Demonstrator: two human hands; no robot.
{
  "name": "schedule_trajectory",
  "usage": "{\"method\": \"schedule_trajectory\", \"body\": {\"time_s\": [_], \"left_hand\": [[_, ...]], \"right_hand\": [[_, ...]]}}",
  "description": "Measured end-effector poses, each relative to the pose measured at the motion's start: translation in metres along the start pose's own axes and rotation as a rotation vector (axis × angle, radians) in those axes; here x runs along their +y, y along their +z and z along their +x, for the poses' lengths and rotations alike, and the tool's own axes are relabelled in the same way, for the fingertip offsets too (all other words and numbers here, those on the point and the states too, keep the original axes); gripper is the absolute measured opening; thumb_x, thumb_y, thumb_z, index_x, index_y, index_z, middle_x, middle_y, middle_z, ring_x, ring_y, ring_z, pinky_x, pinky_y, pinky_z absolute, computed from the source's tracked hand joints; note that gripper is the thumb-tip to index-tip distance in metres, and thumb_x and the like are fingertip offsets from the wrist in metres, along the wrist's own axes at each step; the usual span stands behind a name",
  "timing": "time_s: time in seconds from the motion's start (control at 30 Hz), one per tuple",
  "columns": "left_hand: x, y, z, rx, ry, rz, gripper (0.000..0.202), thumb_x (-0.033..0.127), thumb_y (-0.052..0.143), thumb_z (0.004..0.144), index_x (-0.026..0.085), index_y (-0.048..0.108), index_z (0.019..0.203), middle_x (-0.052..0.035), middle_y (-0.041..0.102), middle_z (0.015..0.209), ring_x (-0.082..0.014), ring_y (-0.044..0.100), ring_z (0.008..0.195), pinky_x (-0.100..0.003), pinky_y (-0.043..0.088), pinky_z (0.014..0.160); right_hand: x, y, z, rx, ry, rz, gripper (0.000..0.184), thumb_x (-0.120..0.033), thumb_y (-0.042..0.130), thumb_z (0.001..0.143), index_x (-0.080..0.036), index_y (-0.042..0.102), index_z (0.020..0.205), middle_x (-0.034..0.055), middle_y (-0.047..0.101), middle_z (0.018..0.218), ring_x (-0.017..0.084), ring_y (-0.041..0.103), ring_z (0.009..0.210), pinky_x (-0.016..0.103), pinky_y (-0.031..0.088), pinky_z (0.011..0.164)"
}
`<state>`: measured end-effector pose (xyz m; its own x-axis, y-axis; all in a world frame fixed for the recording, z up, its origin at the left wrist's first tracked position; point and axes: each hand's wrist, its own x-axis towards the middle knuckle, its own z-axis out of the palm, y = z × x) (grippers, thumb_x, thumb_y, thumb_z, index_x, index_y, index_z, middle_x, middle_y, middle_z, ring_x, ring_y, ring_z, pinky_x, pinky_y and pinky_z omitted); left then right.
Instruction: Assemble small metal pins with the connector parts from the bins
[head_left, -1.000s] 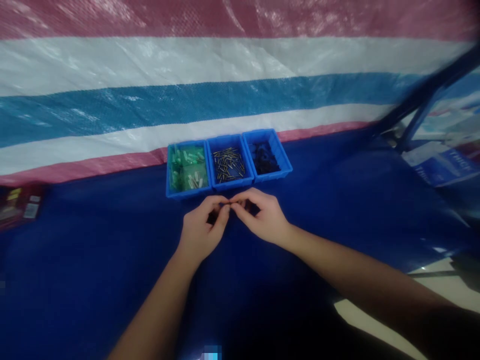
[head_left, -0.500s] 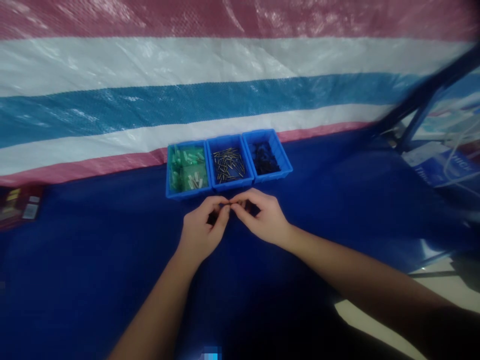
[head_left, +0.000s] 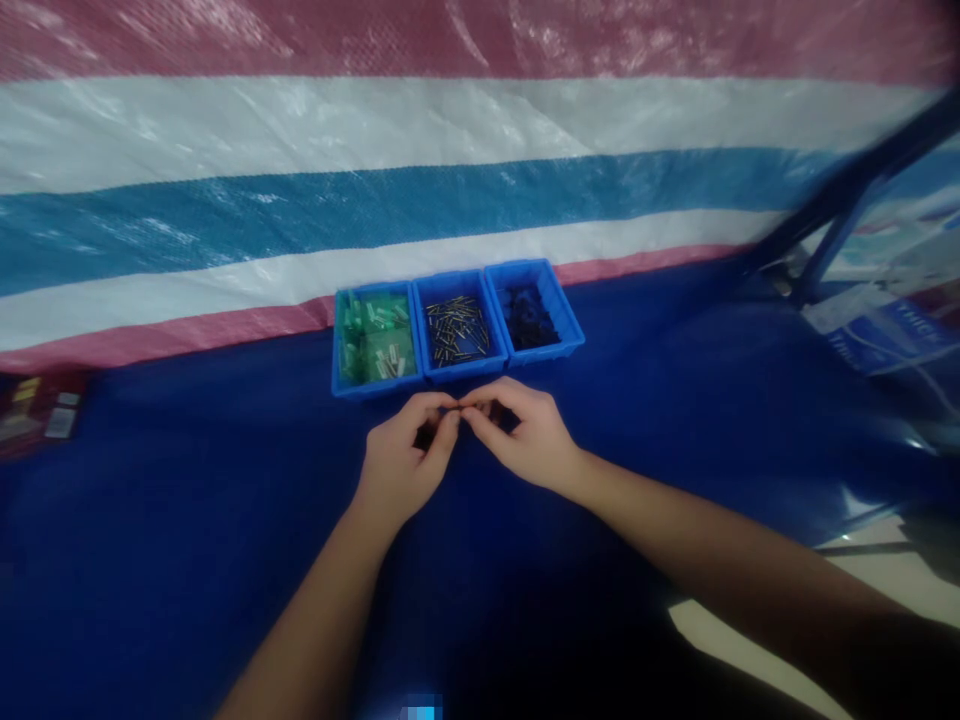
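My left hand [head_left: 405, 462] and my right hand [head_left: 521, 432] meet fingertip to fingertip just in front of three small blue bins. Both hands are pinched shut on a tiny dark part [head_left: 456, 408] held between them; it is too small to name. The left bin [head_left: 375, 341] holds green and pale plastic pieces. Thin brass-coloured pins fill the middle bin [head_left: 457, 329]. Small black parts lie in the right bin [head_left: 534, 314]. Everything rests on a dark blue cloth [head_left: 187, 500].
A striped red, white and blue tarp [head_left: 375, 150] rises behind the bins. At the far left edge lies a small dark red packet [head_left: 37, 412]. A blue metal frame [head_left: 840, 210] and a blue printed box [head_left: 885, 335] stand at the right.
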<state>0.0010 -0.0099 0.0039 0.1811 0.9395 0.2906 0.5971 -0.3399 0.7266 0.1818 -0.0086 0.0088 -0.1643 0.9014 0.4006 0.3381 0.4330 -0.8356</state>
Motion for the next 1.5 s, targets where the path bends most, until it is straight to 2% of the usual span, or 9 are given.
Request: {"method": "schedule_trajectory", "body": {"time_s": [0.33, 0.47, 0.63, 1.5], "left_hand": [[-0.002, 0.0005, -0.0004, -0.002, -0.017, 0.001, 0.017, 0.031, 0.06, 0.092, 0.021, 0.068, 0.104, 0.0044, 0.064, 0.069, -0.0078, 0.059, 0.058, -0.017, 0.041, 0.05], [-0.0044, 0.0, 0.0003, -0.01, 0.017, 0.01, 0.017, 0.03, 0.06, 0.092, 0.021, 0.068, 0.105, 0.0045, 0.065, 0.069, -0.0077, 0.06, 0.057, -0.017, 0.043, 0.052], [-0.001, 0.0007, -0.0008, 0.005, -0.015, 0.004, 0.017, 0.031, 0.059, 0.093, 0.021, 0.068, 0.104, 0.0047, 0.063, 0.069, -0.0074, 0.057, 0.057, -0.018, 0.044, 0.055], [0.0025, 0.0002, -0.001, -0.001, -0.036, -0.001, 0.018, 0.032, 0.058, 0.093, 0.021, 0.068, 0.104, 0.0038, 0.063, 0.07, -0.0086, 0.058, 0.058, -0.017, 0.043, 0.053]], "right_hand": [[0.0003, 0.0005, -0.0006, 0.004, 0.003, 0.003, 0.01, -0.017, 0.066, 0.09, -0.019, 0.073, 0.097, 0.003, 0.072, 0.085, 0.013, 0.065, 0.073, 0.027, 0.055, 0.067], [0.0006, 0.0001, 0.0001, -0.001, -0.003, -0.001, 0.011, -0.017, 0.066, 0.09, -0.019, 0.073, 0.098, 0.0031, 0.072, 0.085, 0.013, 0.065, 0.073, 0.027, 0.055, 0.067], [0.0012, 0.0005, -0.0006, 0.002, -0.001, 0.003, 0.01, -0.017, 0.066, 0.09, -0.019, 0.073, 0.097, 0.0032, 0.072, 0.085, 0.013, 0.065, 0.073, 0.027, 0.055, 0.066], [0.0012, 0.0003, -0.0011, -0.011, 0.017, 0.007, 0.011, -0.018, 0.066, 0.09, -0.018, 0.073, 0.098, 0.0029, 0.072, 0.085, 0.013, 0.065, 0.072, 0.027, 0.054, 0.067]]}}
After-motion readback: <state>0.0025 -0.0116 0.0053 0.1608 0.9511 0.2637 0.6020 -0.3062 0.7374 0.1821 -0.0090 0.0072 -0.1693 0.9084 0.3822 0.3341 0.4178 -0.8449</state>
